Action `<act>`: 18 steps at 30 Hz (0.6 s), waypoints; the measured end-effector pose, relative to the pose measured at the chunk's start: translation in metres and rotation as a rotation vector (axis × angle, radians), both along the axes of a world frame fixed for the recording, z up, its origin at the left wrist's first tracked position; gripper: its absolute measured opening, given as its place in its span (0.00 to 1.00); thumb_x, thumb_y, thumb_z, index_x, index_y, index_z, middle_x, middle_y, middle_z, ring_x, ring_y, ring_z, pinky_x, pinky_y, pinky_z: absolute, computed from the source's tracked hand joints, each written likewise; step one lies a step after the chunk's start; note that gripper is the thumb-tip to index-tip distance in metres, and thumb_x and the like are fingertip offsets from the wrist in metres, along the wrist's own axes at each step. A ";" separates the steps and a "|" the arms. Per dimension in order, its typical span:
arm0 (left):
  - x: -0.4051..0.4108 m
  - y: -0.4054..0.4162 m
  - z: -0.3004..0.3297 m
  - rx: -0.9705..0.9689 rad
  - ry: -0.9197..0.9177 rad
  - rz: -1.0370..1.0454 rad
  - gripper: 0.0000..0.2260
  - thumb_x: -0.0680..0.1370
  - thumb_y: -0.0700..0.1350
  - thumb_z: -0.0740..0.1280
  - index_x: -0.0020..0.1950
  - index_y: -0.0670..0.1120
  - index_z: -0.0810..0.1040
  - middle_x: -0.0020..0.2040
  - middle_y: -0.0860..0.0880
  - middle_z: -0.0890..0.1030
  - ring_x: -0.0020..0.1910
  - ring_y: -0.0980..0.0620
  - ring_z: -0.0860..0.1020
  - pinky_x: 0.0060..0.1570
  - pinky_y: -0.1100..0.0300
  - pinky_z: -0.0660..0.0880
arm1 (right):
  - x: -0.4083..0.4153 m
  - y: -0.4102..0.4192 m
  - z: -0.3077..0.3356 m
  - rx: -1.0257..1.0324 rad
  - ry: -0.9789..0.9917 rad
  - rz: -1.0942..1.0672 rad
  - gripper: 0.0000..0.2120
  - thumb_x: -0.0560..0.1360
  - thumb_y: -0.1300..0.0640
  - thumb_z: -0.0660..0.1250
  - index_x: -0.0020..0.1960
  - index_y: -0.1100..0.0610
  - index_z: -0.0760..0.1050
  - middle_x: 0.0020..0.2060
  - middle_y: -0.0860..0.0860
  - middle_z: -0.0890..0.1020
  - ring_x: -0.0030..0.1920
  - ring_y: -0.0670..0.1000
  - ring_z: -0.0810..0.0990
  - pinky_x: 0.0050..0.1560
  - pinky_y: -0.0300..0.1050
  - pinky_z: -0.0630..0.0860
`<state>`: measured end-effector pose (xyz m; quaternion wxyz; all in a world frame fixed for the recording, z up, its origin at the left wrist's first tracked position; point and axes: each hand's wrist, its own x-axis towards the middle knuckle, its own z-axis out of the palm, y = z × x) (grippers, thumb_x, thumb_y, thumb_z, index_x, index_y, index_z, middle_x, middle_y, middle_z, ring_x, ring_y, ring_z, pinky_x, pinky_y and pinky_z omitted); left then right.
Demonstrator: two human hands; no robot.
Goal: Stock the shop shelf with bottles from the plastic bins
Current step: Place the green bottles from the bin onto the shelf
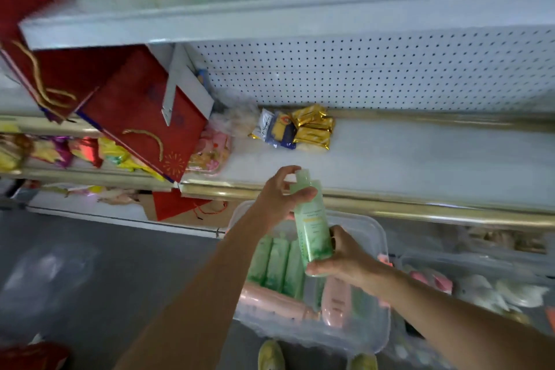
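Now: both hands, left (277,197) and right (345,258), gripping bottle (312,228); lift over rail (420,204), stand upright on shelf (420,159).

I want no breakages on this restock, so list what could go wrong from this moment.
1. The pale green plastic bottle hangs over the clear plastic bin, with the left hand near its cap and the right hand at its base; a slip during handover could drop it onto the bottles below.
2. The tilted red paper gift bag leans over the white shelf and could topple if nudged.
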<state>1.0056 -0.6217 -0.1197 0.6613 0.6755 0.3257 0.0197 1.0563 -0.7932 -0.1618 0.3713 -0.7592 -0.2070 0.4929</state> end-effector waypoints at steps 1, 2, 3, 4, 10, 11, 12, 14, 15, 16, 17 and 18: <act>0.001 -0.001 0.015 0.015 -0.036 0.002 0.21 0.73 0.43 0.74 0.64 0.51 0.72 0.58 0.40 0.78 0.50 0.46 0.82 0.36 0.58 0.80 | 0.004 -0.001 0.015 0.021 -0.025 0.009 0.35 0.57 0.54 0.81 0.58 0.52 0.68 0.50 0.49 0.80 0.49 0.47 0.80 0.51 0.45 0.80; 0.002 -0.001 0.030 0.035 -0.074 0.002 0.21 0.73 0.44 0.74 0.64 0.51 0.72 0.57 0.41 0.79 0.50 0.46 0.82 0.37 0.57 0.80 | 0.008 -0.001 0.029 0.045 -0.049 0.009 0.33 0.59 0.57 0.81 0.58 0.52 0.67 0.50 0.50 0.80 0.48 0.46 0.80 0.48 0.40 0.79; 0.003 -0.002 0.045 0.060 -0.108 0.005 0.21 0.73 0.44 0.74 0.63 0.52 0.73 0.56 0.41 0.79 0.49 0.46 0.82 0.38 0.58 0.80 | 0.012 -0.001 0.044 0.058 -0.073 0.004 0.31 0.61 0.59 0.80 0.57 0.53 0.66 0.49 0.50 0.79 0.47 0.46 0.79 0.43 0.34 0.78; 0.005 -0.002 0.059 0.087 -0.137 0.012 0.20 0.73 0.43 0.74 0.62 0.52 0.73 0.55 0.43 0.80 0.49 0.48 0.82 0.38 0.58 0.80 | 0.015 0.000 0.057 0.081 -0.105 -0.004 0.30 0.62 0.60 0.80 0.56 0.53 0.66 0.49 0.50 0.79 0.45 0.45 0.78 0.38 0.31 0.75; 0.015 0.004 0.137 0.183 -0.263 0.005 0.17 0.73 0.41 0.74 0.58 0.55 0.75 0.54 0.49 0.79 0.53 0.47 0.81 0.44 0.51 0.82 | 0.031 0.010 0.129 0.177 -0.212 -0.004 0.30 0.62 0.61 0.80 0.57 0.56 0.67 0.48 0.51 0.78 0.46 0.47 0.79 0.35 0.35 0.74; 0.016 0.005 0.150 0.199 -0.276 -0.005 0.18 0.73 0.40 0.73 0.59 0.54 0.74 0.53 0.49 0.79 0.52 0.49 0.81 0.43 0.53 0.82 | 0.031 0.013 0.141 0.199 -0.226 -0.005 0.30 0.62 0.61 0.79 0.57 0.56 0.67 0.48 0.51 0.78 0.46 0.48 0.79 0.36 0.36 0.75; 0.016 0.008 0.163 0.213 -0.286 -0.013 0.19 0.74 0.40 0.73 0.61 0.52 0.73 0.53 0.48 0.79 0.50 0.49 0.81 0.41 0.56 0.82 | 0.031 0.015 0.153 0.231 -0.246 -0.007 0.30 0.62 0.62 0.79 0.57 0.55 0.67 0.47 0.51 0.78 0.47 0.48 0.79 0.37 0.37 0.75; 0.017 0.013 0.189 0.257 -0.313 -0.028 0.21 0.73 0.40 0.74 0.63 0.52 0.73 0.54 0.44 0.80 0.48 0.49 0.82 0.37 0.59 0.80 | 0.030 0.022 0.177 0.290 -0.292 -0.013 0.29 0.62 0.63 0.79 0.57 0.54 0.67 0.47 0.51 0.79 0.48 0.49 0.79 0.41 0.41 0.78; 0.016 0.015 0.203 0.290 -0.333 -0.036 0.22 0.72 0.41 0.74 0.63 0.52 0.73 0.54 0.43 0.80 0.47 0.49 0.82 0.36 0.61 0.80 | 0.029 0.026 0.187 0.321 -0.309 -0.021 0.29 0.62 0.64 0.79 0.57 0.54 0.68 0.48 0.51 0.79 0.48 0.49 0.79 0.44 0.43 0.79; 0.016 0.018 0.216 0.325 -0.355 -0.045 0.22 0.72 0.41 0.75 0.63 0.52 0.73 0.54 0.43 0.80 0.47 0.50 0.82 0.35 0.62 0.79 | 0.029 0.029 0.198 0.349 -0.318 -0.035 0.29 0.62 0.64 0.79 0.57 0.54 0.68 0.48 0.52 0.79 0.48 0.49 0.79 0.45 0.44 0.79; 0.014 0.021 0.229 0.347 -0.382 -0.047 0.22 0.72 0.41 0.75 0.63 0.52 0.73 0.54 0.44 0.80 0.46 0.53 0.82 0.35 0.63 0.79 | 0.028 0.033 0.208 0.377 -0.324 -0.048 0.30 0.62 0.64 0.79 0.57 0.54 0.68 0.49 0.52 0.79 0.47 0.48 0.79 0.45 0.44 0.80; 0.013 0.024 0.241 0.366 -0.411 -0.053 0.23 0.72 0.42 0.75 0.64 0.52 0.73 0.54 0.44 0.80 0.46 0.53 0.82 0.36 0.62 0.79 | 0.027 0.036 0.219 0.398 -0.335 -0.063 0.29 0.62 0.64 0.79 0.57 0.55 0.68 0.48 0.52 0.79 0.45 0.47 0.79 0.42 0.42 0.79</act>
